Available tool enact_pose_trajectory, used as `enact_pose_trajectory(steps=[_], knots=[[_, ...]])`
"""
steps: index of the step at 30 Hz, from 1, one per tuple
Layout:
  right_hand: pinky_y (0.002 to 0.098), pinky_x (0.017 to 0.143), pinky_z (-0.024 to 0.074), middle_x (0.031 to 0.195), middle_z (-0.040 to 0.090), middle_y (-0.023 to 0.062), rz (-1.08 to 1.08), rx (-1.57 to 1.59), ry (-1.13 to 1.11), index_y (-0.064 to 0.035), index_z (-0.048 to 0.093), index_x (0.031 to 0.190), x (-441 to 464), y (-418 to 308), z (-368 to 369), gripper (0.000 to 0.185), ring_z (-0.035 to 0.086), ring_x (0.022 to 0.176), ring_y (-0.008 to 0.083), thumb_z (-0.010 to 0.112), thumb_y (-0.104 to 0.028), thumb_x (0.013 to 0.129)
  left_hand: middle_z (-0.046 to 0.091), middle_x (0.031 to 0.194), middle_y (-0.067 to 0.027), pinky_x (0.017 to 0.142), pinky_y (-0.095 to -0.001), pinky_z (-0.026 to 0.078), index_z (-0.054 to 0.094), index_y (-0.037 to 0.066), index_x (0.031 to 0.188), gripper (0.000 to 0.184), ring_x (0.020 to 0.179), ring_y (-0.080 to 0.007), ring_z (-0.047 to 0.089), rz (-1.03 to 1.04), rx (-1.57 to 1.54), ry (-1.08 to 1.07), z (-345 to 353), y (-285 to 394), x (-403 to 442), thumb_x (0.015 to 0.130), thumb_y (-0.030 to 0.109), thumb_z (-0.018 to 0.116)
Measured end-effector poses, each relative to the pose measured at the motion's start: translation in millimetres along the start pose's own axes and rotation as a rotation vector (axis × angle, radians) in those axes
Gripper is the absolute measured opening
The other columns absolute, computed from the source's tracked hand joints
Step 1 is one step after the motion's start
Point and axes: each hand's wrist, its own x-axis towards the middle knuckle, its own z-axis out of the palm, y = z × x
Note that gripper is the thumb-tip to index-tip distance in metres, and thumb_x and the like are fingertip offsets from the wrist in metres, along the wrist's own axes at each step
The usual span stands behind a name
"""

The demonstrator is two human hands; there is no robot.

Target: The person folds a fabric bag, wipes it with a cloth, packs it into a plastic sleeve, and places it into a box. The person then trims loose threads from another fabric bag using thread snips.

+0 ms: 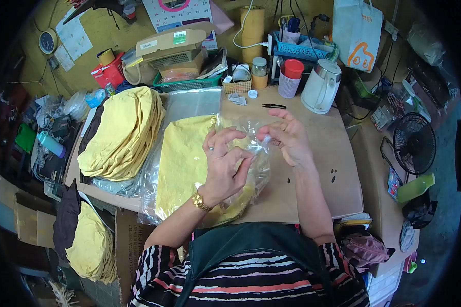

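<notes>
Head view — both hands (253,151) pinching clear bag (258,171)

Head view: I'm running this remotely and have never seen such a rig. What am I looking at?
There is no robot here. One camera, worn on the person's head, looks forward and down at two bare hands. The left hand and right hand pinch a clear plastic bag with yellow cloth inside. On the table, a yellow cloth stack lies to the left; black snips and a white kettle are toward the back.
</notes>
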Motion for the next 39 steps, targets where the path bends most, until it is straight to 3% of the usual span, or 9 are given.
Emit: enact_pose_trajectory(steps=[6, 8, 11, 16, 19, 28, 31, 33, 39], knots=[[0.0268, 0.062, 0.0459, 0.071, 0.058, 0.0007, -0.22, 0.491, -0.009, -0.0033, 0.055, 0.115, -6.4, 22.2, -3.3, 0.034, 0.054, 0.061, 0.0127, 0.07, -0.006, 0.084, 0.052, 0.109, -0.0117, 0.096, -0.0382, 0.034, 0.061, 0.005, 0.077, 0.012, 0.104, -0.0274, 0.048, -0.434, -0.522, -0.15, -24.7, -8.8, -7.7, 0.077, 0.008, 0.073], [0.0288, 0.064, 0.0388, 0.067, 0.05, -0.0011, -0.555, -0.451, -0.147, -0.0049, 0.064, 0.103, -27.2, 5.7, 16.8, 0.029, 0.041, 0.056, 0.0135, 0.076, -0.015, 0.078, 0.051, 0.11, -0.0115, 0.095, -0.0366, 0.035, 0.062, 0.004, 0.077, 0.012, 0.103, -0.026, 0.047, -0.482, -0.494, -0.201, -36.2, -5.3, -0.1, 0.078, 0.008, 0.073], [0.0305, 0.057, 0.0409, 0.068, 0.051, -0.0011, -1.038, -0.942, -0.071, -0.0037, 0.068, 0.088, -27.5, 6.1, 36.0, 0.016, 0.05, 0.061, 0.0117, 0.076, -0.006, 0.075, 0.051, 0.11, -0.0115, 0.083, -0.0331, 0.041, 0.062, 0.003, 0.084, 0.012, 0.093, -0.0224, 0.052, -0.267, -0.267, -0.224, -51.4, 12.6, 14.4, 0.079, 0.009, 0.072], [0.0263, 0.056, 0.0412, 0.074, 0.057, 0.0001, -0.493, -0.315, -0.02, 0.0007, 0.069, 0.092, -22.8, 37.5, 50.2, 0.01, 0.052, 0.066, 0.0081, 0.07, -0.006, 0.084, 0.051, 0.099, -0.0123, 0.055, -0.0272, 0.044, 0.052, -0.001, 0.124, 0.047, 0.063, -0.0171, 0.051, -0.461, -0.698, 0.004, -15.8, 39.0, 13.1, 0.084, 0.015, 0.07], [0.0209, 0.058, 0.0418, 0.083, 0.064, 0.0028, -0.323, 0.06, -0.005, 0.004, 0.069, 0.094, -25.2, 43.5, 45.2, 0.014, 0.054, 0.069, 0.0058, 0.06, -0.006, 0.093, 0.052, 0.098, -0.0083, 0.061, -0.0261, 0.045, 0.044, 0.003, 0.139, 0.063, 0.067, -0.0133, 0.051, -0.332, -0.374, -0.12, 4.4, 16.2, -2.0, 0.086, 0.026, 0.07], [0.021, 0.054, 0.0389, 0.077, 0.056, 0.0008, -0.263, 0.29, 0.126, 0.0028, 0.067, 0.09, -27.7, 50.1, 23.3, 0.014, 0.05, 0.063, 0.0067, 0.06, -0.009, 0.094, 0.056, 0.076, -0.0033, 0.05, -0.0206, 0.049, 0.07, 0.0, 0.105, 0.02, 0.057, -0.0077, 0.058, -0.632, -0.556, -0.108, 19.8, 0.0, -32.3, 0.087, 0.009, 0.069], [0.0242, 0.057, 0.0428, 0.081, 0.057, 0.0033, -0.403, -0.189, 0.191, 0.0012, 0.068, 0.092, -33.4, 23.0, 17.5, 0.009, 0.054, 0.066, 0.0097, 0.063, -0.006, 0.09, 0.057, 0.078, -0.0033, 0.05, -0.0208, 0.051, 0.071, -0.003, 0.097, 0.015, 0.058, -0.008, 0.06, -0.695, -0.612, -0.055, 12.2, 0.2, -27.6, 0.087, 0.007, 0.069], [0.0278, 0.058, 0.0455, 0.084, 0.058, 0.0068, -0.417, -0.891, -0.121, -0.0014, 0.069, 0.093, -44.6, 9.3, 9.2, 0.009, 0.056, 0.066, 0.0153, 0.065, -0.002, 0.085, 0.057, 0.077, -0.0032, 0.05, -0.0211, 0.051, 0.07, -0.004, 0.095, 0.013, 0.058, -0.0083, 0.061, -0.729, -0.651, -0.011, 8.4, -2.3, -25.9, 0.087, 0.006, 0.068], [0.0338, 0.063, 0.0493, 0.085, 0.061, 0.0098, -0.959, -1.199, 0.02, -0.0052, 0.066, 0.084, -51.5, 1.0, 26.8, 0.009, 0.057, 0.066, 0.0265, 0.067, 0.0, 0.077, 0.055, 0.071, -0.0055, 0.049, -0.024, 0.048, 0.068, -0.003, 0.088, 0.007, 0.055, -0.0117, 0.06, -0.464, -0.343, -0.139, 11.8, -5.8, -19.9, 0.085, 0.003, 0.068]])
